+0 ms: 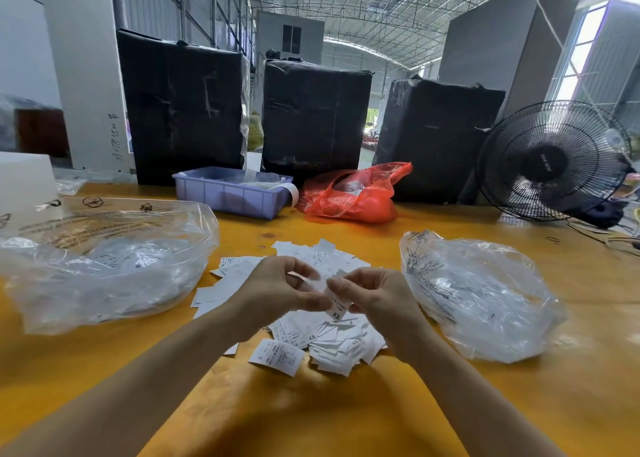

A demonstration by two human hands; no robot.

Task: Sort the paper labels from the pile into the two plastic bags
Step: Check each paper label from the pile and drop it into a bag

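We hold one small paper label (335, 305) up in the air, just above the pile of labels (311, 339). It has "XS" printed on its near end. Our left hand (277, 292) pinches its left side with curled fingers. Our right hand (372, 295) pinches its right side the same way. Both hands are close together, right over the middle of the pile.

The pile is made of many white paper slips. They lie spread out on the yellow worktop (346, 418), near us and in the middle. Some slips show "S" and some show "XS".

A big clear plastic bag (104, 262) lies on the left of the pile. It is open and puffy, with some white papers inside. Another clear plastic bag (481, 297) lies on the right of the pile. It has white papers inside too. Both bags sit just beside the pile.

Farther away on the worktop we see a purple bin (232, 193). A red plastic bag (353, 195) sits just to the right of it. Behind them stand three big black wrapped boxes (315, 113). A black fan (550, 160) stands at the far right.
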